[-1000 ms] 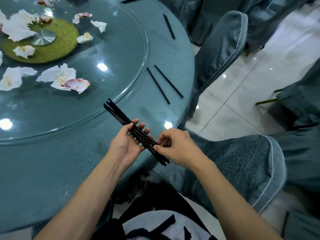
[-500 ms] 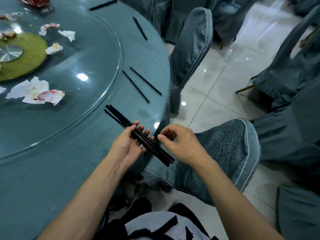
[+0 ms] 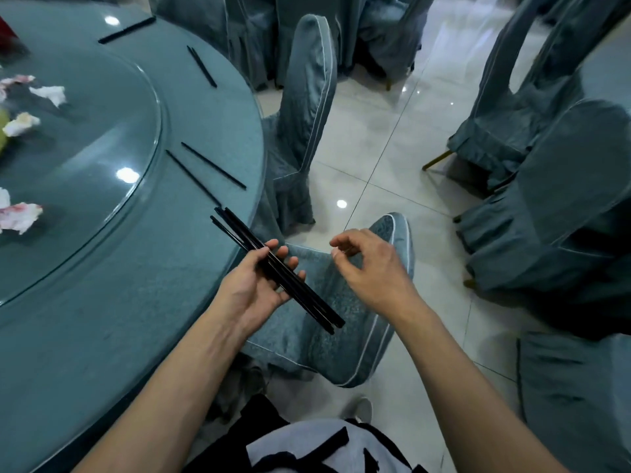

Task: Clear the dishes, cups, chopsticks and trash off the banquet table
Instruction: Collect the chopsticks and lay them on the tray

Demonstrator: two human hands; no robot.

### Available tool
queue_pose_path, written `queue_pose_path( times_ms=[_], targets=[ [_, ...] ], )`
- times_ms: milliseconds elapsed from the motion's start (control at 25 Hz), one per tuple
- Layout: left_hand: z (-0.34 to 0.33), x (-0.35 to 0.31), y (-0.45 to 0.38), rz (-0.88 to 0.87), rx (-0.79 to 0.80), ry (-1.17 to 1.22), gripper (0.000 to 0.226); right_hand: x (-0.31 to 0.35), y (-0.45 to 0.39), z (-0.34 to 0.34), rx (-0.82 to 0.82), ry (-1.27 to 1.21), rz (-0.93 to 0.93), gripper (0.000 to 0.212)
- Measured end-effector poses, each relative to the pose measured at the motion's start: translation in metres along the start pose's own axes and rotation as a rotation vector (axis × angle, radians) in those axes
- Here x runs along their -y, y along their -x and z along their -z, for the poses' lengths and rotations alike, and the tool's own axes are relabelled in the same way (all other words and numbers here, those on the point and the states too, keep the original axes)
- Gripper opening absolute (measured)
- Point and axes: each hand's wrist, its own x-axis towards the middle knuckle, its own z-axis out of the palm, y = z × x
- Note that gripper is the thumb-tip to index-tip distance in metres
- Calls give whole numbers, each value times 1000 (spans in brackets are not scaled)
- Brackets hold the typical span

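— Here, at the left edge of the frame, crumpled napkins lie on the glass turntable; we read them as trash yet to be cleared from the banquet table.

— Further right, a loose pair of chopsticks rests on the cloth near the table's rim, with more pairs toward the top of the frame.

— At centre, our left hand sits palm-up just off the table edge, fingers curled round a bundle of black chopsticks, which slants from upper left to lower right. We judge it held so as to gather more.

— Right of centre, our right hand hovers over the covered chair, fingers loosely bent, thumb near forefinger, holding nothing, apart from the bundle.
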Motion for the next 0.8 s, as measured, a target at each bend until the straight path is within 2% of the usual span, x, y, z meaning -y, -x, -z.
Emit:
queue_pose_path(
  times_ms=[400, 800],
  targets=[
    [-106, 109, 11, 15, 21, 37, 19, -114, 34, 108, -56, 15, 9, 21],
    [-182, 145, -22, 39, 27, 7, 17, -172, 19, 160, -103, -35, -39, 20]
  ],
)
